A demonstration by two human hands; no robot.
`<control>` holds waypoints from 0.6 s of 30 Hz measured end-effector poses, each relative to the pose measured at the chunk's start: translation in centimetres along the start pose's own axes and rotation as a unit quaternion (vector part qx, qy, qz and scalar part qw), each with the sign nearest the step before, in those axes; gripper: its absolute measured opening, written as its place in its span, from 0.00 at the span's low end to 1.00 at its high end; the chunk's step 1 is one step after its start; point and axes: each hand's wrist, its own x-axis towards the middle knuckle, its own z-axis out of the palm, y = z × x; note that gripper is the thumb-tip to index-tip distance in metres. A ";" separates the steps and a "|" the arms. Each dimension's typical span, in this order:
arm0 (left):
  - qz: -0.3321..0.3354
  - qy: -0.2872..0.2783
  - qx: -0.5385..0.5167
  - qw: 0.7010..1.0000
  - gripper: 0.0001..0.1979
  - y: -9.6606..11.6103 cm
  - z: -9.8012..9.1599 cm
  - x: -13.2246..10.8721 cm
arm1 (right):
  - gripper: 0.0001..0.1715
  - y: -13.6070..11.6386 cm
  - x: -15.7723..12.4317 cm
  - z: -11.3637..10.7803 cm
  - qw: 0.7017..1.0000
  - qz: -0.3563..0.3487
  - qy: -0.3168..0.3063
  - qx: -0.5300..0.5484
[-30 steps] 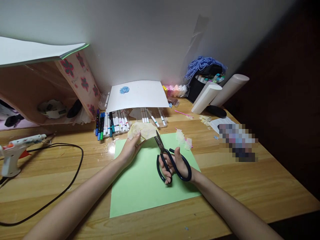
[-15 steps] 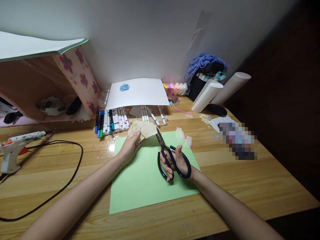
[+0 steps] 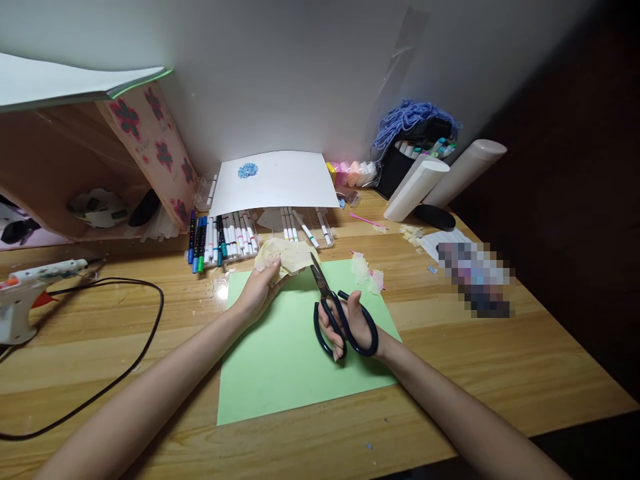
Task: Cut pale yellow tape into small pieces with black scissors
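Observation:
Pinched in my left hand [image 3: 261, 288] is a pale yellow, thin crumpled sheet [image 3: 295, 257], which looks like paper or tissue. My right hand [image 3: 345, 323] grips scissors [image 3: 327, 293] with black looped handles, its fingers and thumb through the loops. The blades point up and away, slightly parted, with their tips at the right edge of the yellow sheet. Under both hands lies a light green sheet [image 3: 280, 373] of paper. Small torn yellow pieces [image 3: 367, 275] with a pink stick rest at its upper right corner.
Behind are several markers [image 3: 235, 237] and a white sheet [image 3: 275, 183] with a blue patch. A hot glue gun [image 3: 30, 293] and its black cable [image 3: 159, 313] lie left, by a pink box [image 3: 165, 157]. White rolls [image 3: 417, 190] and a black pen holder [image 3: 390, 167] stand back right.
The view has shifted slightly. The scissors and the yellow sheet remain nearly in the same place, with the blade tips still at the sheet's right edge.

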 end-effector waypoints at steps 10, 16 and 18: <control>-0.017 -0.023 0.042 0.999 0.22 0.0 -0.1 -0.2 | 0.50 -1.1 -0.1 0.3 1.000 -0.004 0.009 -0.027; -0.024 -0.023 0.052 0.998 0.24 0.1 0.2 -0.3 | 0.47 -0.4 0.0 0.1 0.999 -0.036 -0.010 0.010; -0.026 -0.019 0.051 0.998 0.25 0.2 0.2 -0.3 | 0.44 0.2 0.5 -0.4 0.998 -0.048 -0.025 0.042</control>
